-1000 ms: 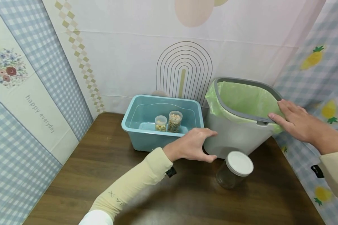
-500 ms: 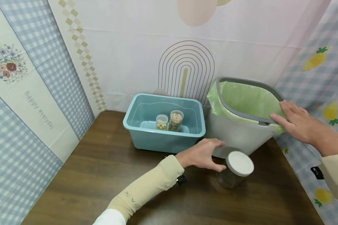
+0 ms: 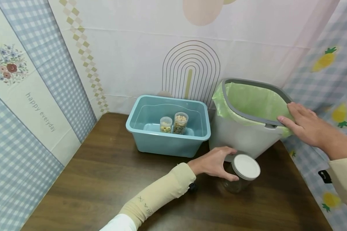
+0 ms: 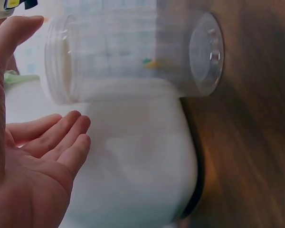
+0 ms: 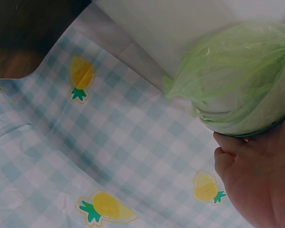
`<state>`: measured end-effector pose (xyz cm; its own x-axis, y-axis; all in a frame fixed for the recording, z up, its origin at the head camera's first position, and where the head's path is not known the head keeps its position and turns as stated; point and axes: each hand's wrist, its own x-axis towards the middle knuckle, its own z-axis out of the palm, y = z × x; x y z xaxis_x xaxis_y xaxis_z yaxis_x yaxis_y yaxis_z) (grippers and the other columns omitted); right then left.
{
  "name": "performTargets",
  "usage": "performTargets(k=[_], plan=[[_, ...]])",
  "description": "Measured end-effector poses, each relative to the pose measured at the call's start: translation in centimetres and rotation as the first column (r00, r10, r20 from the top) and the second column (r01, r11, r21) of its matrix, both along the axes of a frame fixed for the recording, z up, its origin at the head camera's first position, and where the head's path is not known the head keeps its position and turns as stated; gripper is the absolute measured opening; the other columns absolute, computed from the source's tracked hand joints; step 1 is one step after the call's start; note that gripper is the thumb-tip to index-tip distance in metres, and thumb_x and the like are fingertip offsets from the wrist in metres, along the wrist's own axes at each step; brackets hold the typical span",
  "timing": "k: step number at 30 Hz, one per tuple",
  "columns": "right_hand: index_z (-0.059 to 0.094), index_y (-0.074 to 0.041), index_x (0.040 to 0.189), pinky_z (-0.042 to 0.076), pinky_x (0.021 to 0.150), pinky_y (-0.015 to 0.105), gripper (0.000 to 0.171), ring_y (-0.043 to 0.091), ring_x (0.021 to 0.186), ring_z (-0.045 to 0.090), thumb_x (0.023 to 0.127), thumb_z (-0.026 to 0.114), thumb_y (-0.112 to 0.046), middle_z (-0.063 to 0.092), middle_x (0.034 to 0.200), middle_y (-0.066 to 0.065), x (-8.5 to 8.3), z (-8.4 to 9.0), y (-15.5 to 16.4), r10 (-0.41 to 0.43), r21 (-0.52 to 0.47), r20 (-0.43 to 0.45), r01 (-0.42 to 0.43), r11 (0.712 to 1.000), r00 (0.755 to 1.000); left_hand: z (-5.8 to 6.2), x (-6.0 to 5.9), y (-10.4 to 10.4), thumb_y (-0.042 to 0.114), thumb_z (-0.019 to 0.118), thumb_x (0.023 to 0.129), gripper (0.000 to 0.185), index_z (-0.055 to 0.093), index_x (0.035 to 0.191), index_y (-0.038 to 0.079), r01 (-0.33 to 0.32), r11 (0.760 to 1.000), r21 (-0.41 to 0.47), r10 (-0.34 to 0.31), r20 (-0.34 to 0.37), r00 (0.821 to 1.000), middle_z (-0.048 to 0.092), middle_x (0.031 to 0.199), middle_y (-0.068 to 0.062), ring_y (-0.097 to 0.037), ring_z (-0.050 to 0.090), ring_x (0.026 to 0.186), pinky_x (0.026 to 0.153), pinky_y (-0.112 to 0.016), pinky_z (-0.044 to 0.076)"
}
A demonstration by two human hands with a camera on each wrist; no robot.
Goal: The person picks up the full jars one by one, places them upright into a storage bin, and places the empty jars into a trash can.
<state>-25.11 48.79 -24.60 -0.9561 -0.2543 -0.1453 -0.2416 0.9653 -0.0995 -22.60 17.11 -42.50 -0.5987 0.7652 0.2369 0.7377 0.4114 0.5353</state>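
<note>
In the head view my left hand reaches to the clear jar with a white lid, its thumb and fingers spread at the jar's left side. The left wrist view shows the jar between the raised thumb and the fingers, with space beside the fingertips. My right hand holds the grey rim of the trash can at its right corner. The right wrist view has that hand against the green bag folded over the rim.
A blue plastic bin stands at the back, left of the trash can. Inside it are a short small tub and a taller one, both with pale pieces. The wooden table meets patterned cloths behind and at the sides.
My left hand has moved right and toward the front, from beside the blue bin to the jar. The right hand stays on the trash can's rim.
</note>
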Motion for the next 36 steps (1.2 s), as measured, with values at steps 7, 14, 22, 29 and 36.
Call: performTargets(k=[7,14,22,29,36], plan=[[-0.012,0.009,0.164,-0.009,0.125,0.075,0.085,0.061,0.156,-0.012,0.115,0.023,-0.051,-0.013,0.168,0.041,0.0,0.0,-0.2,0.001,-0.01,0.002,-0.001,1.0,1.0,-1.1,0.0,1.4,0.054,0.088,0.08,0.094,0.05,0.153,0.009,-0.005,0.999,0.039,0.005,0.009,1.0,0.061,0.146,-0.003,-0.008,0.06,0.129,0.104,-0.01,0.045],[-0.012,0.009,0.164,-0.01,0.125,0.075,0.084,0.061,0.156,-0.014,0.115,0.023,-0.05,-0.015,0.168,0.04,0.1,0.1,-0.2,0.0,-0.012,0.003,0.0,1.0,1.0,-2.0,0.1,2.6,0.052,0.09,0.079,0.091,0.052,0.15,0.011,-0.02,0.993,0.118,0.017,0.027,0.999,0.064,0.14,-0.001,-0.005,0.062,0.122,0.098,-0.005,0.043],[-0.013,0.008,0.164,-0.01,0.126,0.074,0.084,0.06,0.157,-0.014,0.115,0.022,-0.051,-0.016,0.168,0.039,0.1,0.0,-0.1,-0.001,-0.004,-0.001,0.001,1.0,1.0,-2.6,0.1,2.9,0.049,0.092,0.077,0.082,0.058,0.143,0.013,-0.067,0.975,0.213,0.055,0.061,0.997,0.069,0.132,0.002,-0.001,0.064,0.115,0.092,-0.002,0.045],[-0.013,0.008,0.164,-0.01,0.125,0.074,0.084,0.06,0.157,-0.014,0.115,0.022,-0.051,-0.015,0.168,0.039,0.1,0.0,0.0,-0.002,-0.007,0.0,0.002,1.0,1.0,-2.5,0.0,2.4,0.048,0.094,0.075,0.082,0.061,0.141,0.013,-0.08,0.971,0.226,0.064,0.078,0.995,0.071,0.129,0.003,0.0,0.064,0.111,0.091,-0.002,0.045],[-0.012,0.008,0.164,-0.009,0.126,0.074,0.084,0.06,0.157,-0.013,0.115,0.022,-0.051,-0.014,0.169,0.04,0.1,-0.1,-0.1,-0.001,-0.009,-0.005,0.001,1.0,1.0,-1.9,0.3,1.4,0.047,0.094,0.075,0.08,0.061,0.14,0.013,-0.076,0.968,0.238,0.052,0.105,0.993,0.071,0.129,0.003,0.002,0.064,0.114,0.094,-0.002,0.045]])
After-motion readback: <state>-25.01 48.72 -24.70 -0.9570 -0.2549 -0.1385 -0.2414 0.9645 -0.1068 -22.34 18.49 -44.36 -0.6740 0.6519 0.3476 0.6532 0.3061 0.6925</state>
